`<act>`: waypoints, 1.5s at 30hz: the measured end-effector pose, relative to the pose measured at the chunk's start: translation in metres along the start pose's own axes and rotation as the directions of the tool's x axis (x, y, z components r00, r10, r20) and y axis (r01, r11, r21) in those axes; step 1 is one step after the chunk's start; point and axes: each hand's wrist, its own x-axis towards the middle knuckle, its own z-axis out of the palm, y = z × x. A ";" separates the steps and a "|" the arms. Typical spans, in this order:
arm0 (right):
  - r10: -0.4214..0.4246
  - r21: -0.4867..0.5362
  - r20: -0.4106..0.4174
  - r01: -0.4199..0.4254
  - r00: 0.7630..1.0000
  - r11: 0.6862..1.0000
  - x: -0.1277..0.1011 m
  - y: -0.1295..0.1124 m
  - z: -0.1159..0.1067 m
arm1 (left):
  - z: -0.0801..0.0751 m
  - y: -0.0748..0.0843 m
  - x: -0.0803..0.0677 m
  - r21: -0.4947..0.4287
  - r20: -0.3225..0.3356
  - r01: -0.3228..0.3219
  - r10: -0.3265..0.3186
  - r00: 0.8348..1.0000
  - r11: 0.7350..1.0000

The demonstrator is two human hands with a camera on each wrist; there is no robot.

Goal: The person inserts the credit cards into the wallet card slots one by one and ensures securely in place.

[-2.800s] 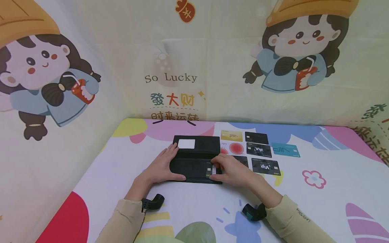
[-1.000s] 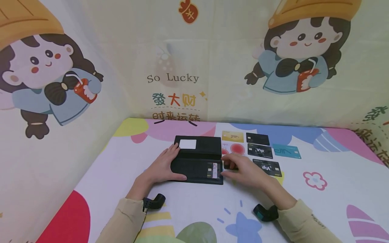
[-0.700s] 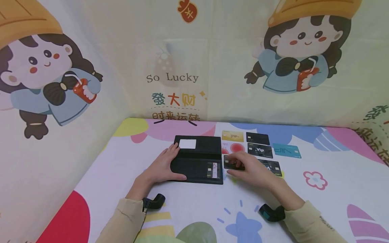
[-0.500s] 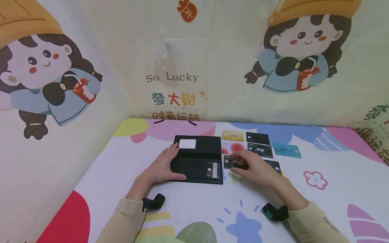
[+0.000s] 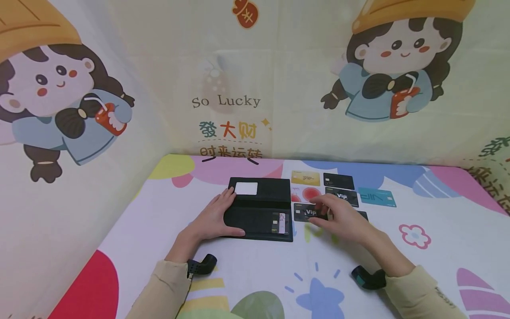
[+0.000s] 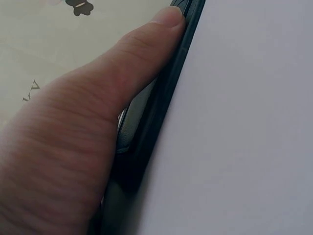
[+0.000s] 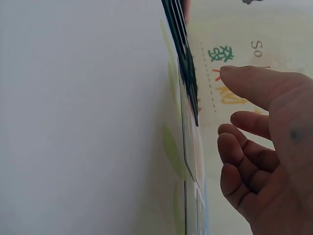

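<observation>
An unfolded black wallet (image 5: 255,219) lies on the table, a white rectangle (image 5: 246,188) on its upper flap. A dark card with a gold chip (image 5: 275,223) sits at the right end of its lower half, beside a pale strip. My left hand (image 5: 213,217) rests spread on the wallet's left side; in the left wrist view the thumb (image 6: 139,49) lies along its edge. Right of the wallet, my right hand (image 5: 344,219) hovers over a black Vip card (image 5: 304,212). Its fingers (image 7: 234,149) are loosely bent and hold nothing in the right wrist view.
Further cards lie in rows on the patterned cloth: gold (image 5: 305,178), red-and-white (image 5: 311,194), plain black (image 5: 338,181), another black Vip card (image 5: 352,198) and teal (image 5: 377,197). One more dark card (image 5: 363,215) is mostly hidden under my right hand. A printed curtain hangs behind.
My right hand has left the card at the wallet's right end and moved right over the loose cards, uncovering the near black Vip card. My left hand has stayed on the wallet.
</observation>
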 end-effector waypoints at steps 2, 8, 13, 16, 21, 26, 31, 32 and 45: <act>-0.005 -0.003 -0.001 0.005 1.000 1.000 -0.001 0.002 -0.001 | 0.000 0.000 0.000 0.002 0.000 0.001 -0.001 1.000 1.000; 0.034 -0.015 0.004 -0.034 0.999 0.999 -0.004 0.004 -0.005 | 0.000 0.000 0.000 0.006 -0.004 -0.004 0.004 1.000 1.000; 0.071 -0.020 0.005 -0.071 0.997 0.997 -0.008 0.008 -0.007 | 0.001 0.000 -0.001 0.009 -0.002 0.003 -0.003 1.000 1.000; 0.069 -0.023 -0.006 -0.069 0.998 0.997 -0.011 0.010 -0.009 | 0.001 0.000 -0.001 0.006 0.000 0.011 -0.011 1.000 1.000; 0.069 -0.026 -0.013 -0.069 0.998 0.997 -0.016 0.013 -0.015 | 0.003 0.000 -0.001 0.003 -0.001 0.020 -0.020 1.000 1.000; 0.080 -0.031 -0.019 -0.081 0.997 0.996 -0.019 0.016 -0.019 | 0.004 -0.002 -0.001 0.001 -0.010 0.012 -0.012 1.000 1.000; 0.089 -0.034 -0.022 -0.090 0.996 0.995 -0.021 0.019 -0.020 | 0.005 -0.002 -0.002 0.003 -0.012 0.016 -0.016 1.000 1.000; 0.090 -0.033 -0.021 -0.091 0.996 0.995 -0.022 0.020 -0.020 | 0.005 -0.002 -0.002 0.003 -0.011 0.018 -0.018 1.000 1.000; 0.091 -0.069 -0.039 -0.094 0.995 0.993 -0.032 0.030 -0.029 | 0.005 0.000 -0.001 0.003 -0.013 0.011 -0.011 1.000 1.000</act>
